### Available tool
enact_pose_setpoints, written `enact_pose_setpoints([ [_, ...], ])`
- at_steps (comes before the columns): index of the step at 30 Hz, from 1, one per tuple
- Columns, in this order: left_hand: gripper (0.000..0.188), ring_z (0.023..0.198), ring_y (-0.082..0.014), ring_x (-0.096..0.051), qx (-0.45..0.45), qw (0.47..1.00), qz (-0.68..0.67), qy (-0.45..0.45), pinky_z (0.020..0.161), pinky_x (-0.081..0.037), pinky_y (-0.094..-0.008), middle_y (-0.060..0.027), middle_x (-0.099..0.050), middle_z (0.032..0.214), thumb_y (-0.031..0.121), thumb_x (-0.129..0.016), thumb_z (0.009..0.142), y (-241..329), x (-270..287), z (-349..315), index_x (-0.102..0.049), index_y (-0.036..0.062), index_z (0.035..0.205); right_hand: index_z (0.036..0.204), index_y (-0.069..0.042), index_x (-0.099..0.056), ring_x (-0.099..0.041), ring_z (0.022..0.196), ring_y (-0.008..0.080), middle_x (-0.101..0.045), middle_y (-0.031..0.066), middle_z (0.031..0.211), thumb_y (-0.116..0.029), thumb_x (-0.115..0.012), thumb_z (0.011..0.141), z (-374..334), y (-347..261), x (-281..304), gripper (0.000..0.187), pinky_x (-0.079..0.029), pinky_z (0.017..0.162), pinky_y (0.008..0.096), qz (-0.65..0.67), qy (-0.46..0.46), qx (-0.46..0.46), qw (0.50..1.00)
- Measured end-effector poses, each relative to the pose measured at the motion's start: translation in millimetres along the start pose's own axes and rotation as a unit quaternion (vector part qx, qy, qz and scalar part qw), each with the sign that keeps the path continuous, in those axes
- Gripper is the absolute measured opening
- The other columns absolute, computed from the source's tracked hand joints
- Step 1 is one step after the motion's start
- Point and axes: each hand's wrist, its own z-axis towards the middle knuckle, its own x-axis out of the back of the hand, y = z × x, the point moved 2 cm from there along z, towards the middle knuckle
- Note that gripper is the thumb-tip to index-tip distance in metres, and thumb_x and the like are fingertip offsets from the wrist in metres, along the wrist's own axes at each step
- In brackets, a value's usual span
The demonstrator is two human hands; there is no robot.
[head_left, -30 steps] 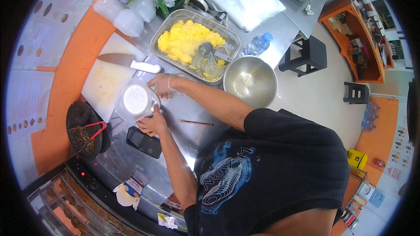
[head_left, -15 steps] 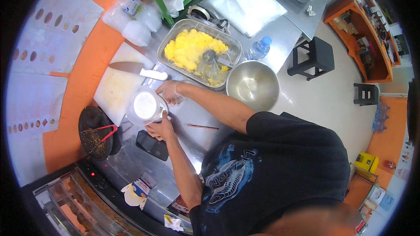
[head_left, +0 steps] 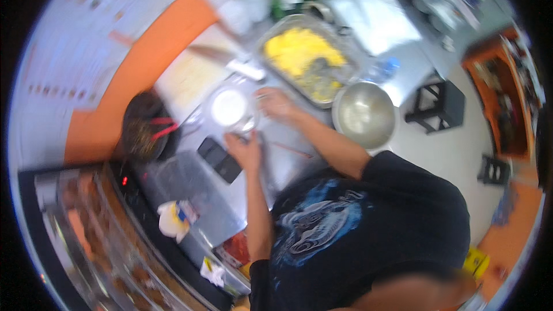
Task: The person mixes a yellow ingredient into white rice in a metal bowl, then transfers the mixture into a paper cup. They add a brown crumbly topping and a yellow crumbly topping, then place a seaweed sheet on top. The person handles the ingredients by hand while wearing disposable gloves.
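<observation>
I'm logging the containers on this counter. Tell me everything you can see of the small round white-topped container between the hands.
The small round container shows a bright white circular top inside a clear, glassy-looking rim; blur hides whether that white is a lid or contents. It stands upright on the steel counter, beside the pale cutting board and near the metal tray of yellow food. The left hand is at its near edge, the right hand at its side.

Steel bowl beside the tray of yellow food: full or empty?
Empty, it seems: the steel bowl shows only bare shiny metal inside, though the picture is blurred.
</observation>
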Motion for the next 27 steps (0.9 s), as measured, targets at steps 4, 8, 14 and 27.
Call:
enact_pose_setpoints([
  [4,0.08,0.125,-0.0349,-0.051,0.034,0.983,-0.161,0.079,0.101,-0.046,-0.0428,-0.0238,-0.046,0.142,0.013,-0.074,0.083,-19,57,-79,-0.033,-0.0043,0.15,0.117,-0.007,-0.06,-0.05,0.06,0.0081,-0.056,-0.0013,0.08,-0.014,-0.058,0.099,-53,5,6,0.019,-0.045,0.051,0.025,0.061,0.09,0.081,0.991],
  [8,0.059,0.119,-0.0306,-0.054,0.073,0.957,-0.086,0.266,0.094,-0.049,-0.0402,-0.0192,-0.052,0.136,0.012,-0.07,0.088,-53,173,-142,-0.046,-0.0041,0.14,0.101,-0.008,-0.063,-0.053,0.062,0.0071,-0.057,-0.0006,0.085,-0.019,-0.066,0.097,-100,-20,2,0.013,-0.045,0.052,0.0227,0.033,0.152,0.134,0.979],
  [14,0.033,0.119,-0.0307,-0.056,0.017,0.862,0.178,0.474,0.097,-0.046,-0.0416,-0.0167,-0.059,0.129,0.01,-0.063,0.095,-69,339,-130,-0.06,-0.0024,0.125,0.107,-0.003,-0.061,-0.059,0.069,0.0097,-0.062,0.0028,0.096,-0.016,-0.068,0.096,-105,-106,-117,0.018,-0.052,0.058,0.0228,-0.033,0.0,0.263,0.964],
  [27,0.022,0.114,-0.0336,-0.058,-0.025,0.896,-0.003,0.442,0.099,-0.046,-0.0432,-0.0197,-0.06,0.121,0.008,-0.06,0.096,-104,431,-104,-0.064,-0.0064,0.112,0.122,-0.005,-0.064,-0.066,0.104,0.026,-0.068,0.013,0.115,-0.021,-0.053,0.097,41,-307,-620,0.032,-0.056,0.086,0.0411,-0.053,-0.305,0.255,0.916],
])
